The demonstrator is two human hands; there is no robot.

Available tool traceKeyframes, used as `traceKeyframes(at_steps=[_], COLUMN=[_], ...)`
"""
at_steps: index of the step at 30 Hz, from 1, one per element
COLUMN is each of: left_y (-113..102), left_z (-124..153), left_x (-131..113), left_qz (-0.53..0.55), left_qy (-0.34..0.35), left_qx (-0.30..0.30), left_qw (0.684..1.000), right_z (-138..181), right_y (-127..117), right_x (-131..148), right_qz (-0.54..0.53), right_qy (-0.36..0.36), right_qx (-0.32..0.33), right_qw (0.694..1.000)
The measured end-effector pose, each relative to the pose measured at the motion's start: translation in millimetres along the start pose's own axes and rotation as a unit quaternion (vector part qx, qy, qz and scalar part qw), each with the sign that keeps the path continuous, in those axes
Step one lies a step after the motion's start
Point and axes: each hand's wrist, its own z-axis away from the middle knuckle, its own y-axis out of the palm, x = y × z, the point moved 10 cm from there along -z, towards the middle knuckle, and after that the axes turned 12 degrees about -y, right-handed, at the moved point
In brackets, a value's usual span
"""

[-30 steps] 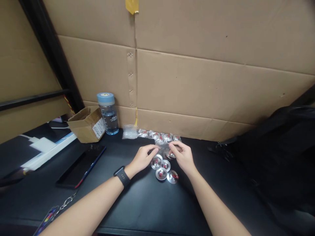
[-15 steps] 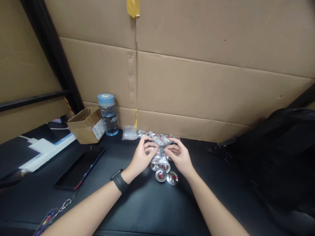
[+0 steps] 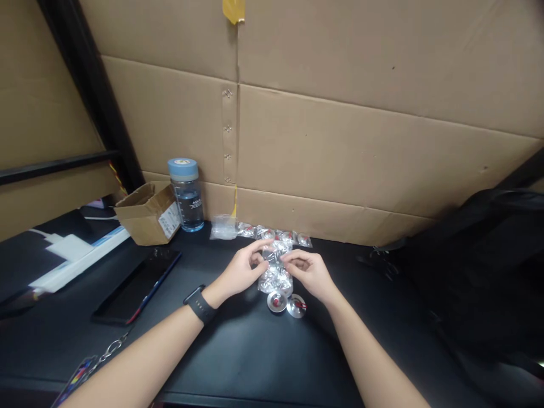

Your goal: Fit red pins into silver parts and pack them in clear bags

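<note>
Between my two hands is a small clear plastic bag (image 3: 273,256), creased and shiny; whether a disc is inside it I cannot make out. My left hand (image 3: 245,265), a black watch on its wrist, pinches the bag's left side between thumb and fingers. At the right side, the fingertips of my right hand (image 3: 309,274) are closed on it too. Below lie several silver round pieces in crinkled clear wrapping (image 3: 274,279). Nearer to me rest two bare silver discs with red centres, a left disc (image 3: 277,302) and a right disc (image 3: 296,306).
Along the cardboard wall (image 3: 340,158) runs a row of bagged discs (image 3: 287,236), beside a stack of clear bags (image 3: 224,226). To the left are a water bottle (image 3: 190,207), an open carton (image 3: 147,224), a phone (image 3: 138,286) and a power strip (image 3: 80,263). A black bag (image 3: 480,272) stands right.
My right fingers have moved down and inward, from spread to pinched. More of the bagged row behind shows now. The view has shifted slightly.
</note>
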Motion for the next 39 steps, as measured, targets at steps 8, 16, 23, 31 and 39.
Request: traceKeyframes(at_steps=[8,16,23,31,39], left_y=[-5,30,-87,-107,-107], left_z=[15,23,3,-25,-21], left_x=[-33,-34,-18,61,49], left_qz=[-0.179,-0.370,-0.415,-0.522,-0.529], left_qy=[0.128,0.219,0.106,-0.072,-0.062], left_qx=[-0.068,-0.024,-0.290,-0.204,-0.228], left_qw=[0.973,0.902,0.856,0.825,0.815], right_z=[4,3,-1,-3,-12], right_y=[-9,6,-23,-27,-16], right_x=[-14,-3,6,4,7], right_qz=[-0.011,-0.017,0.042,0.126,0.311], right_qy=[0.053,0.029,0.001,-0.031,-0.096], right_qx=[-0.005,0.016,-0.068,-0.038,0.033], right_qw=[0.999,0.999,0.997,0.991,0.945])
